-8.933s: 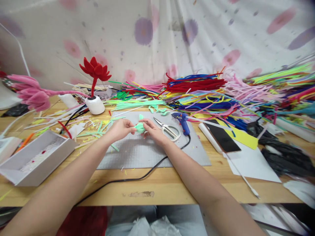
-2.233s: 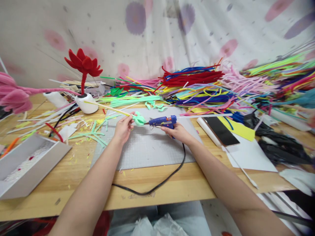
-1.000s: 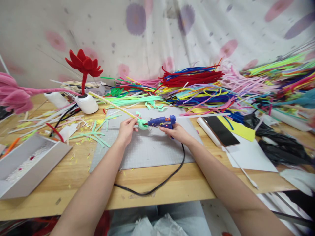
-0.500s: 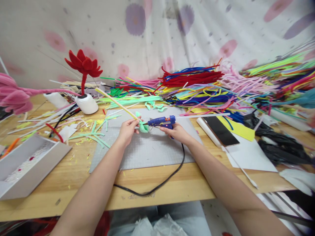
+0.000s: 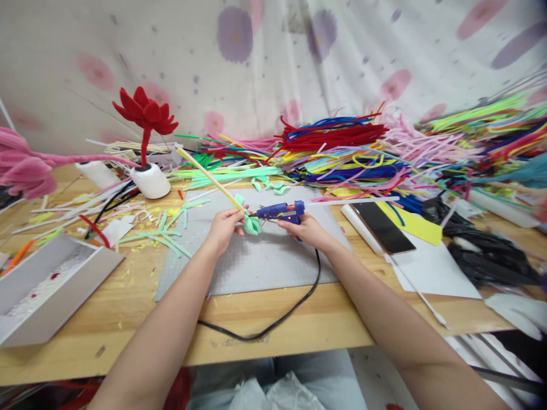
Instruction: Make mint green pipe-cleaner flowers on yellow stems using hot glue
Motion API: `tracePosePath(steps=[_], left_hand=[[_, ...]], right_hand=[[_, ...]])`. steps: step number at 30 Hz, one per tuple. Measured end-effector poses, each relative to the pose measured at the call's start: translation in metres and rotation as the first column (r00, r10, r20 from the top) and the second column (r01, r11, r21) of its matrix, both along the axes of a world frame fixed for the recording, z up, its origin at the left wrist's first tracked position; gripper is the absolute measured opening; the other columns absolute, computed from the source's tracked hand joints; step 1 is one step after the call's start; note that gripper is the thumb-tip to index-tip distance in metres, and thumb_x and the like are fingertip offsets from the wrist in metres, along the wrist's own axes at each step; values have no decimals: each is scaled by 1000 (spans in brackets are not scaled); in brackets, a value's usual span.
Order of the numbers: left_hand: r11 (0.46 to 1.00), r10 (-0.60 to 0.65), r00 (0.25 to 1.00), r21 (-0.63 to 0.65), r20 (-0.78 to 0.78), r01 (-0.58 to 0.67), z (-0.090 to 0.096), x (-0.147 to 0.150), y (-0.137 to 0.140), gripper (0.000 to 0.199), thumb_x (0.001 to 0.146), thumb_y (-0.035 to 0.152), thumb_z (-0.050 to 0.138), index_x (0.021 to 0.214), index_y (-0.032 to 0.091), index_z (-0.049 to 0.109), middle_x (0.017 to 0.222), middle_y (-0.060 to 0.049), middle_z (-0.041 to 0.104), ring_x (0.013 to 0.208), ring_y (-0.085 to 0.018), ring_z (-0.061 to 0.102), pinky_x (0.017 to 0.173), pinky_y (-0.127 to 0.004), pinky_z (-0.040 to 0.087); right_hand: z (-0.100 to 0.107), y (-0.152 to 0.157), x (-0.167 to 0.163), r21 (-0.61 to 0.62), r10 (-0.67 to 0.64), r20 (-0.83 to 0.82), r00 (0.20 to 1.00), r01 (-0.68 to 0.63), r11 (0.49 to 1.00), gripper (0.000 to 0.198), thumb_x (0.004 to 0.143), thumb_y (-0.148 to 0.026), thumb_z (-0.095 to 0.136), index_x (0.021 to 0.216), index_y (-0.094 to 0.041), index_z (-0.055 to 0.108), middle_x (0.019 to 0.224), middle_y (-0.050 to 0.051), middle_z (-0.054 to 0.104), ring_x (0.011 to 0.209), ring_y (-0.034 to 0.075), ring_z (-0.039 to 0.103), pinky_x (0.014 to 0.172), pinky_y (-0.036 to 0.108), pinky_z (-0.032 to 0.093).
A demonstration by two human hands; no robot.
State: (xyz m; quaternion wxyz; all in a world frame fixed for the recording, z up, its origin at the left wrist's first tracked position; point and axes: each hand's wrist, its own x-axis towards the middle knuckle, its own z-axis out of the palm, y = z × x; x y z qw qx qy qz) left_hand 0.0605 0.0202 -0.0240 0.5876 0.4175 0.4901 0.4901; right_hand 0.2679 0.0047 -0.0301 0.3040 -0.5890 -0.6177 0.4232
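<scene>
My left hand is closed on a pale yellow stem that slants up to the left. At the stem's lower end are mint-green petals, beside my fingertips. My right hand is wrapped round the handle of a blue hot glue gun. Its nozzle points left and is at the petals; whether it touches them I cannot tell. A white glue stick sticks out of the gun's back, and a black cord loops down from the handle. A grey cutting mat lies under both hands.
Loose mint-green petals lie at the mat's far edge. Bundles of coloured pipe cleaners line the back. A red flower stands in a white pot. A grey box is at left, a phone at right.
The stem in my left hand has shifted slightly to the right and its petals have turned a little. My right hand and the glue gun have stayed almost still.
</scene>
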Motion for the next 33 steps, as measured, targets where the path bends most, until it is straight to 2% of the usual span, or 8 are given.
tracePosePath(steps=[10,16,26,33], left_hand=[[1000,5,999,-31,54,-3,1,1,-1,18,56,26,69,58,9,64,101,-14,64,55,-7,50,33,-17,32],[1000,0,998,-20,56,1,-1,1,0,18,56,26,69,54,9,62,98,-14,64,56,-7,50,33,-17,32],[1000,0,999,-29,47,1,0,2,-1,17,57,25,67,60,9,66,104,-14,63,55,-7,49,32,-17,32],[1000,16,998,-19,58,-15,0,-1,0,17,57,26,68,62,9,67,94,-13,66,56,-8,49,32,-16,31]], right_hand=[[1,-1,-1,3,14,-42,999,-14,1000,40,65,-56,61,63,-17,52,47,-4,45,42,8,39,43,22,32],[1,-1,-1,18,30,-55,998,-29,999,41,65,-57,60,64,-17,51,47,-4,44,42,7,39,43,22,32],[0,0,0,7,29,-43,999,-29,1000,40,65,-56,60,68,-17,54,48,-4,46,43,8,39,44,22,32],[2,-1,0,-4,16,-6,1000,-16,1000,40,64,-56,61,72,-17,57,46,-4,45,42,8,40,42,22,31]])
